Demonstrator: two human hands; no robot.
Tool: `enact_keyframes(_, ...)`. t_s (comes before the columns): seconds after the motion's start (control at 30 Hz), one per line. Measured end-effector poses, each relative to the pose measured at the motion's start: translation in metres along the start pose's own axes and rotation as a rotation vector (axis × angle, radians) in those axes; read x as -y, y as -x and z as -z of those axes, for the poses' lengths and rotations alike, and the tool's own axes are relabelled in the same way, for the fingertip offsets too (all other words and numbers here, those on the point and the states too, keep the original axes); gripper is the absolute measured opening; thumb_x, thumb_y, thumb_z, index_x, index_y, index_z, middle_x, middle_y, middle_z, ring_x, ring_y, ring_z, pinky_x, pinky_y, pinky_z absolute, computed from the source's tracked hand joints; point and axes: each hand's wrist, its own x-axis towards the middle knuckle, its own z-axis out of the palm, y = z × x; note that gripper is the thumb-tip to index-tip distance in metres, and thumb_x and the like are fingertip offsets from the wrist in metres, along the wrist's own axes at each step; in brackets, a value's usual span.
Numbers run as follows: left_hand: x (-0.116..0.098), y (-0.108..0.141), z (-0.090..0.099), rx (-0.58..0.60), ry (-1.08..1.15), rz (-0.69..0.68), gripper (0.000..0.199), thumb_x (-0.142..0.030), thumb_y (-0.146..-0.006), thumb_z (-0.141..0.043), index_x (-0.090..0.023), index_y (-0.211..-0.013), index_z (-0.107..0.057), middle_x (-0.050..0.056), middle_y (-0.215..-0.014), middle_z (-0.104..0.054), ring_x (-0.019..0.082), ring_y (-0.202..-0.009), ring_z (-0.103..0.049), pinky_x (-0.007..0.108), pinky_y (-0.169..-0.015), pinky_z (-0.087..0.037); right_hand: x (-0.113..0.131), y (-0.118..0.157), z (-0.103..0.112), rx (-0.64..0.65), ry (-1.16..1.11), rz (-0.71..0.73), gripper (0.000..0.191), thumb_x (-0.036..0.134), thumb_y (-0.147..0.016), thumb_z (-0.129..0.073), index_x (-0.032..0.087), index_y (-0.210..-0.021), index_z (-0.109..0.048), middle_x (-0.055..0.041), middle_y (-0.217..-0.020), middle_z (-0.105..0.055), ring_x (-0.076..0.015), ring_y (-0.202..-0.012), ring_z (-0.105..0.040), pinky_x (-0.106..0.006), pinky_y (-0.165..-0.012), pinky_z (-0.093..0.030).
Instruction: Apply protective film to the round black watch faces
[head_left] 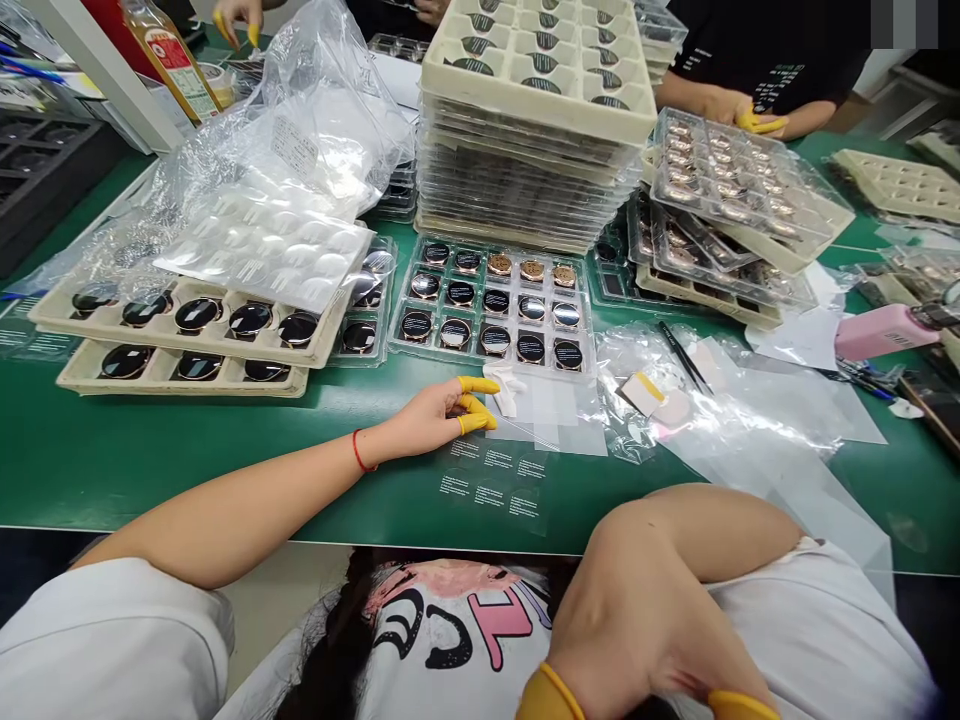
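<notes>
My left hand, with yellow finger cots and a red string on the wrist, rests on the green mat just in front of a clear blister tray of round black and copper watch faces. Its fingertips reach the edge of a clear film sheet, and a small white strip lies beside them. Several printed clear labels lie below. My right hand is bent back near my chest, away from the table, with its fingertips cut off by the lower edge.
Beige trays of black watch faces sit left under loose plastic film. A tall tray stack stands behind. Trays of copper parts lie right, with tweezers and a pink bottle. Co-workers' hands reach in at the far side.
</notes>
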Motion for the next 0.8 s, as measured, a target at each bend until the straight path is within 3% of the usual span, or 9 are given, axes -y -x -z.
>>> enact_keyframes(0.1,0.000,0.000,0.000,-0.011,0.000,-0.020,0.044,-0.031,-0.087,-0.061,-0.012,-0.126,-0.050,0.009,-0.093,-0.074,0.017,-0.089,-0.068,0.031,-0.082,-0.051,-0.009,-0.033,0.031,-0.205,0.143,-0.021,0.064,0.063,-0.056,-0.073,0.035,-0.114,-0.068,-0.0017,-0.095,-0.070,-0.0288,-0.104,-0.062,-0.034,-0.064,-0.051)
enact_keyframes(0.23,0.001,0.000,0.000,-0.002,-0.006,-0.033,0.043,-0.032,-0.087,-0.061,-0.014,-0.124,-0.051,0.009,-0.095,-0.074,0.017,-0.090,-0.068,0.031,-0.083,-0.051,-0.031,-0.089,0.093,-0.450,0.363,-0.061,0.039,0.044,-0.084,-0.058,0.024,-0.118,-0.065,-0.0054,-0.109,-0.067,-0.0233,-0.104,-0.061,-0.038,-0.085,-0.052)
enact_keyframes(0.3,0.001,0.000,0.000,-0.004,0.014,-0.019,0.044,-0.033,-0.087,-0.061,-0.014,-0.125,-0.051,0.009,-0.094,-0.074,0.017,-0.091,-0.068,0.031,-0.083,-0.051,-0.051,-0.117,0.119,-0.541,0.518,-0.148,0.031,0.028,-0.089,-0.051,0.017,-0.114,-0.065,-0.0085,-0.111,-0.067,-0.0225,-0.102,-0.061,-0.040,-0.090,-0.050)
enact_keyframes(0.37,0.000,0.001,0.000,-0.014,0.046,-0.006,0.045,-0.034,-0.086,-0.063,-0.013,-0.124,-0.051,0.009,-0.092,-0.074,0.018,-0.091,-0.068,0.032,-0.083,-0.050,-0.074,-0.144,0.135,-0.518,0.674,-0.284,0.029,0.020,-0.088,-0.051,0.013,-0.112,-0.067,-0.0110,-0.110,-0.069,-0.0239,-0.103,-0.063,-0.040,-0.093,-0.049)
enact_keyframes(0.47,-0.001,0.001,0.000,-0.016,0.096,0.011,0.046,-0.034,-0.084,-0.065,-0.013,-0.123,-0.051,0.008,-0.090,-0.074,0.018,-0.090,-0.069,0.034,-0.085,-0.050,-0.099,-0.179,0.144,-0.406,0.836,-0.467,0.030,0.025,-0.087,-0.058,0.013,-0.113,-0.067,-0.0136,-0.114,-0.068,-0.0272,-0.106,-0.063,-0.041,-0.093,-0.049)
enact_keyframes(0.57,-0.002,0.001,0.000,-0.007,0.118,0.016,0.047,-0.033,-0.083,-0.067,-0.012,-0.122,-0.052,0.008,-0.088,-0.074,0.018,-0.090,-0.069,0.035,-0.088,-0.050,-0.104,-0.202,0.144,-0.364,0.870,-0.563,0.028,0.021,-0.076,-0.071,0.011,-0.103,-0.070,-0.0176,-0.110,-0.069,-0.0309,-0.104,-0.063,-0.043,-0.090,-0.050)
enact_keyframes(0.67,-0.002,0.001,0.001,-0.013,0.124,0.011,0.046,-0.032,-0.083,-0.067,-0.012,-0.122,-0.052,0.007,-0.087,-0.073,0.017,-0.090,-0.069,0.034,-0.088,-0.050,-0.100,-0.214,0.143,-0.351,0.889,-0.590,0.037,0.009,-0.069,-0.073,0.007,-0.106,-0.068,-0.0225,-0.110,-0.068,-0.0350,-0.105,-0.063,-0.045,-0.089,-0.049)
enact_keyframes(0.8,-0.001,-0.001,-0.001,-0.040,0.134,-0.006,0.043,-0.029,-0.083,-0.067,-0.012,-0.120,-0.054,0.007,-0.086,-0.073,0.016,-0.085,-0.068,0.032,-0.084,-0.050,-0.100,-0.211,0.142,-0.416,0.889,-0.539,0.042,0.006,-0.076,-0.062,0.005,-0.118,-0.061,-0.0262,-0.112,-0.066,-0.0385,-0.109,-0.062,-0.050,-0.091,-0.047)
